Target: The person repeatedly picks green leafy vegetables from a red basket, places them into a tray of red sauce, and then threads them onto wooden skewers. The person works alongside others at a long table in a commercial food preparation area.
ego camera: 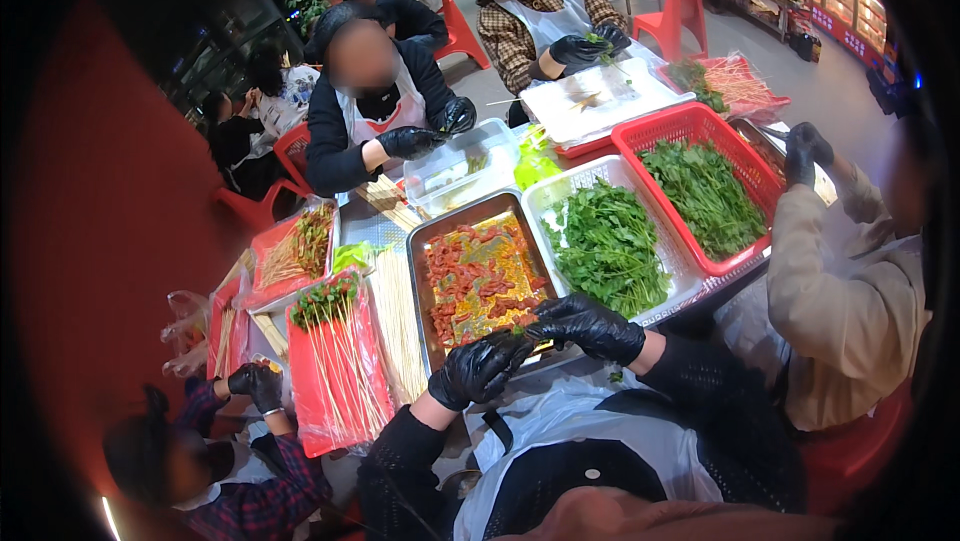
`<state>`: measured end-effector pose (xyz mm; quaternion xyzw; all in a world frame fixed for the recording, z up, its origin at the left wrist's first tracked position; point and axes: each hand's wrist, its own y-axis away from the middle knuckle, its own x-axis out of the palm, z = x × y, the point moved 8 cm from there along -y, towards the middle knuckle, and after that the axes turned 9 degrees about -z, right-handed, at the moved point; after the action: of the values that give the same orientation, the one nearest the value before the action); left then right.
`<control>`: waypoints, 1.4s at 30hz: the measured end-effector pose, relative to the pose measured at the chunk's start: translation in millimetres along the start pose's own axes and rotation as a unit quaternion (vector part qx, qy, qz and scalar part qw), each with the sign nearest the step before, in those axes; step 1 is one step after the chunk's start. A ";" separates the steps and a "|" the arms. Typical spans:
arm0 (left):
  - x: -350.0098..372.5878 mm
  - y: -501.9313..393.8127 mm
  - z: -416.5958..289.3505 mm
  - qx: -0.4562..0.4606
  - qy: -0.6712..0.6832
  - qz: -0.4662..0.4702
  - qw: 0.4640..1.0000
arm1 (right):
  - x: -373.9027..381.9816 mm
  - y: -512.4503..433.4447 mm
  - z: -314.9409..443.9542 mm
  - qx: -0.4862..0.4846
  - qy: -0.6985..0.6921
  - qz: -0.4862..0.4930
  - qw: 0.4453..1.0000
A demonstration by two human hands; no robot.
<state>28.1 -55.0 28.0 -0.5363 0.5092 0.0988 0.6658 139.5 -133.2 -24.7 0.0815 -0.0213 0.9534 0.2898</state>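
Note:
Black gloves cover both my hands, which meet over the near edge of a metal tray (417,271) of red marinated meat strips (469,271) in orange oil. A small green herb sprig (517,330) shows between my fingertips. My left hand (480,370) has its fingers curled at the sprig from the left. From the right, my right hand (589,327) pinches at the same spot; its fingertips partly hide what they hold. Beside the meat, a white basket (679,271) carries leafy green herbs (609,248). Bare bamboo skewers (397,316) lie to the tray's left.
A red basket (750,265) of herbs stands at the right. Loaded skewers rest on a red plastic-lined tray (319,391) at left. Across the table are a clear plastic box (461,166) and a white tray (600,106). Several gloved co-workers sit around, one close at my right (847,301).

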 end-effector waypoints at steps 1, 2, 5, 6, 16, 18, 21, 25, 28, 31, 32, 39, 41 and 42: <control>-1.5 -0.8 1.8 -0.010 0.015 -0.015 1.000 | -1.0 -0.3 3.9 -0.024 0.026 -0.021 0.999; -3.3 -1.6 0.6 -0.006 0.008 -0.035 0.999 | -2.9 -0.7 8.2 -0.049 0.053 -0.043 0.997; -8.6 -5.2 2.3 -0.046 0.004 -0.105 0.993 | 1.7 0.3 23.9 -0.128 0.065 -0.015 0.990; -10.7 -5.9 2.0 -0.068 -0.002 -0.133 0.989 | 2.5 -1.0 23.6 -0.118 0.073 -0.013 0.990; -21.0 -7.2 15.0 -0.264 0.126 -0.215 0.932 | 9.3 2.2 42.8 -0.220 0.136 0.018 0.966; -18.5 -5.6 18.8 -0.298 0.151 -0.200 0.921 | 8.9 4.6 45.9 -0.246 0.166 0.017 0.955; -11.8 -0.7 25.8 -0.359 0.194 -0.168 0.897 | 7.2 7.4 46.8 -0.255 0.206 0.008 0.945; -7.7 1.1 32.9 -0.387 0.234 -0.150 0.879 | 8.1 10.6 51.3 -0.304 0.249 -0.028 0.919; -2.8 8.3 43.9 -0.445 0.289 -0.153 0.834 | 6.9 2.3 36.2 -0.234 0.172 -0.053 0.956; -8.1 7.4 54.8 -0.412 0.264 -0.149 0.859 | 7.2 -9.1 12.0 -0.146 0.081 -0.059 0.984; -2.9 16.5 62.6 -0.454 0.321 -0.129 0.821 | 7.1 -14.3 -3.7 -0.075 0.034 -0.064 0.995; -75.0 138.5 103.1 -0.560 0.072 -0.261 0.783 | -11.3 -12.5 -46.1 0.072 -0.215 -0.145 0.963; -68.9 171.8 86.2 -0.572 -0.066 -0.193 0.795 | -16.2 -6.8 -47.6 0.088 -0.227 -0.166 0.956; -56.3 185.1 85.2 -0.589 -0.111 -0.120 0.792 | -14.8 -5.1 -46.4 0.089 -0.228 -0.164 0.956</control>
<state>-74.6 112.7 -49.4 -0.8666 0.2065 0.3577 0.2801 147.9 -133.0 -73.0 0.3242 0.0122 0.8472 0.4208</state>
